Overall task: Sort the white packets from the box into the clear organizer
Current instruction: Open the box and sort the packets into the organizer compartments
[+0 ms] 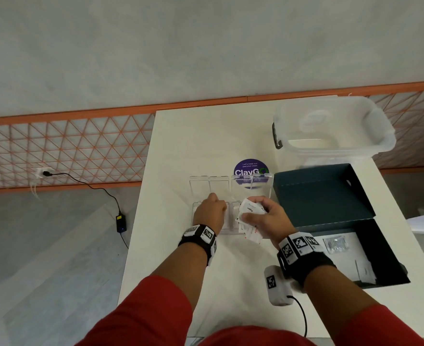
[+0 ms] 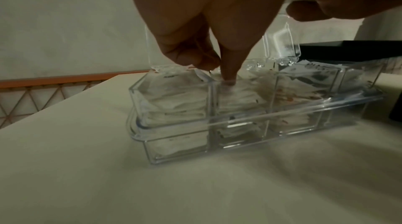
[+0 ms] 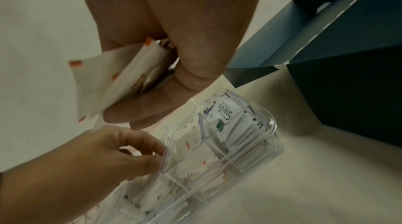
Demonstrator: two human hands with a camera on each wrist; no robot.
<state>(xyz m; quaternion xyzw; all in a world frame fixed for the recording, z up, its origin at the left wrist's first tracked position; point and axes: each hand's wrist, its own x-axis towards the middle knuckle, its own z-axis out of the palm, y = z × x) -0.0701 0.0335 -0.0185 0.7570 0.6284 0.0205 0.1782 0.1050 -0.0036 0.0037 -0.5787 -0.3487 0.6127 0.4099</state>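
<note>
The clear organizer stands mid-table with its lids flipped up; its compartments hold white packets, and a Stevia packet lies in the end one. My left hand reaches down into it, and one straight finger presses on the packets in the second compartment. My right hand hovers just right of it, over the organizer, gripping a bunch of white packets with orange print. The dark box lies open at the right with a few white packets inside.
A clear plastic tub stands at the table's back right. A purple round sticker shows behind the organizer. A small clear bag lies in the box. The white table's left edge is near my left arm. A white device hangs from my right wrist.
</note>
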